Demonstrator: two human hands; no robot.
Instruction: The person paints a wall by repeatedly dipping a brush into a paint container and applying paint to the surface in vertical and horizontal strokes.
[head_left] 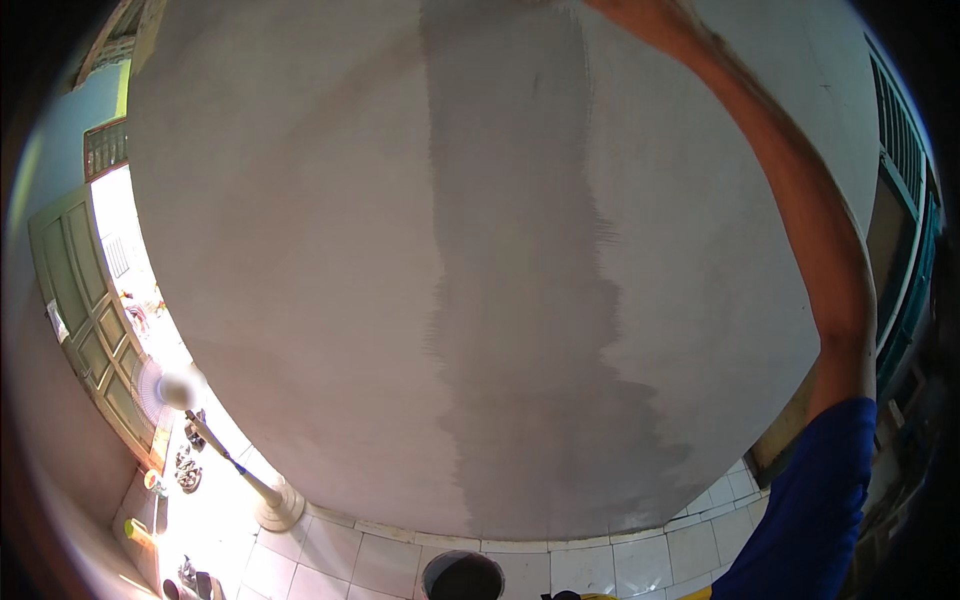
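A large pale grey wall (300,250) fills the middle of the view. Down it runs a darker, wet-looking grey band (515,250) with ragged, brushed edges, wider toward the floor. My right arm, in a blue sleeve, reaches up along the right side. At the top edge, beside the upper end of the dark band, my right hand (630,10) is mostly cut off, so its fingers and anything in them cannot be made out. My left hand is out of view.
A dark-mouthed bucket (462,577) stands on the white floor tiles (330,545) below the wall. To the left are a pedestal fan (180,390), a panelled green door (90,310) and a bright doorway. Teal-framed bars (900,140) line the right side.
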